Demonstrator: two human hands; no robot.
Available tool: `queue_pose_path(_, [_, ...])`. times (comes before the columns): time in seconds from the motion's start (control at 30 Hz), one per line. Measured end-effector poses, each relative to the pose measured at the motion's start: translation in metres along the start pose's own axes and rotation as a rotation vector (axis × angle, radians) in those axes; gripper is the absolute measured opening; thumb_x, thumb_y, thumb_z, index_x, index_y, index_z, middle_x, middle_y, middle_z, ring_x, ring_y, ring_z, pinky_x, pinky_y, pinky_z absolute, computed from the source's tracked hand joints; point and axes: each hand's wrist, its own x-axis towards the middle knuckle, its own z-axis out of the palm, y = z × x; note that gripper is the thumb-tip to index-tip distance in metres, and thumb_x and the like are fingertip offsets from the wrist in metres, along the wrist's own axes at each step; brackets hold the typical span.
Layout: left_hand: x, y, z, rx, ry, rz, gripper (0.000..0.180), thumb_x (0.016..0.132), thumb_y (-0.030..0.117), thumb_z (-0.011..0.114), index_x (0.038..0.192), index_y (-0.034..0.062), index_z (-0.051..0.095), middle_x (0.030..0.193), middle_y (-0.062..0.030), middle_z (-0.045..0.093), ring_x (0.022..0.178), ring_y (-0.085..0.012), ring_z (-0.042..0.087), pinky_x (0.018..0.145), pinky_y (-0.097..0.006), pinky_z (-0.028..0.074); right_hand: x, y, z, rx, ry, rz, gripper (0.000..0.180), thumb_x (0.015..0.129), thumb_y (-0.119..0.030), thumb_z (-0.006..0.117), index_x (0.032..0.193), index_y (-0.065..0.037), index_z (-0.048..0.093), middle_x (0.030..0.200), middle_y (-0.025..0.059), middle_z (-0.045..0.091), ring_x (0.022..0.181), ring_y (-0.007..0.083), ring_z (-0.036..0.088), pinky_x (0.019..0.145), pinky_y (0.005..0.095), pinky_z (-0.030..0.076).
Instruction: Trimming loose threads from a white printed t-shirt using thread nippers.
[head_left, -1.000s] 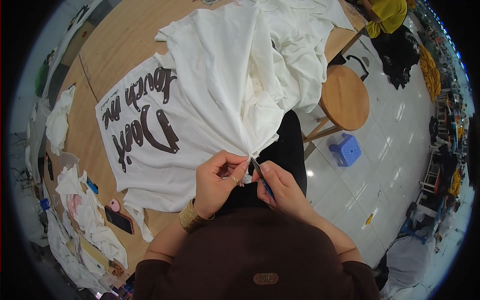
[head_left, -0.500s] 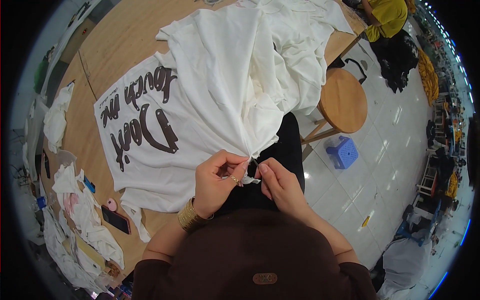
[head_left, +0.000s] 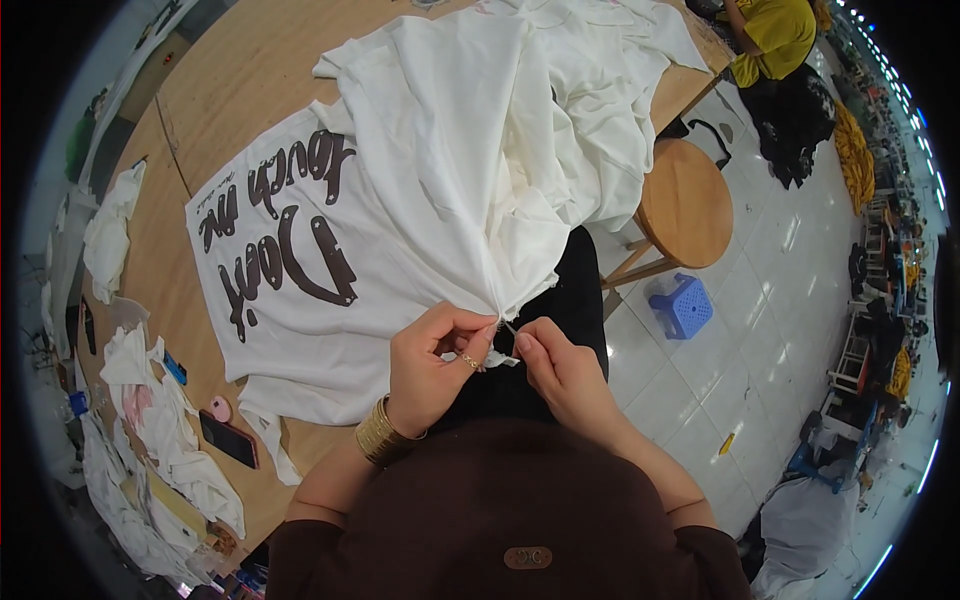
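Observation:
A large white garment (head_left: 440,130) with dark brown lettering spreads across the table and gathers toward me. My left hand (head_left: 432,355), wearing a ring and a wide gold bracelet, pinches a gathered edge of it between thumb and fingers. Close by on the right, my right hand (head_left: 568,378) is closed on a thin pointed metal tool (head_left: 512,330). Its tip meets the cloth beside my left fingertips; its exact kind is too small to tell. A scrap of white cloth edge hangs below the pinch, over my dark lap.
On the wooden table (head_left: 215,110) at left lie a phone (head_left: 229,439), a pink round item (head_left: 220,408) and white cloth pieces (head_left: 165,425). To the right stand a round wooden stool (head_left: 685,205) and a small blue plastic stool (head_left: 682,307). Someone in yellow (head_left: 780,40) sits far right.
My right hand has shifted slightly right and down, away from the left fingertips, so more of the thin tool shows. My left hand keeps its pinch on the garment.

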Motion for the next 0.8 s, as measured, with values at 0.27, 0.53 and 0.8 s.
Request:
queue_pose_path(0.27, [-0.0017,-0.0017,-0.0025,-0.058,-0.015,-0.071,0.008,0.08,-0.001,0.06,0.088,-0.0036,0.06,0.074,-0.0033,0.058,0.059,-0.0061,0.054,0.054,-0.019,0.046,0.0024,0.0003,-0.0076,0.379,-0.185,0.201,0.031,0.097,-0.028,0.03,0.082,-0.005,0.046,0.049,-0.0019,0.038,0.043,0.0046,0.032,0.042,0.0194,0.026])
queue_pose_path(0.53, [-0.0026,-0.0034,-0.0043,0.036,-0.005,0.02,0.008,0.079,0.0,0.061,0.087,-0.0021,0.061,0.072,-0.0036,0.057,0.061,-0.0073,0.056,0.055,-0.02,0.046,0.0045,-0.0018,-0.0092,0.421,-0.281,0.235,0.034,0.097,-0.031,0.028,0.083,-0.006,0.046,0.048,-0.0018,0.037,0.039,0.0047,0.029,0.037,0.0189,0.026])
queue_pose_path(0.8, [-0.0029,-0.0014,-0.0042,0.238,0.0,0.2,0.008,0.077,0.0,0.062,0.086,-0.0006,0.062,0.073,-0.0053,0.056,0.062,-0.0103,0.058,0.057,-0.021,0.047,0.007,-0.0051,-0.0102,0.529,-0.32,0.361,0.034,0.097,-0.032,0.029,0.082,-0.006,0.046,0.047,-0.0012,0.038,0.036,0.0052,0.027,0.034,0.0198,0.024])
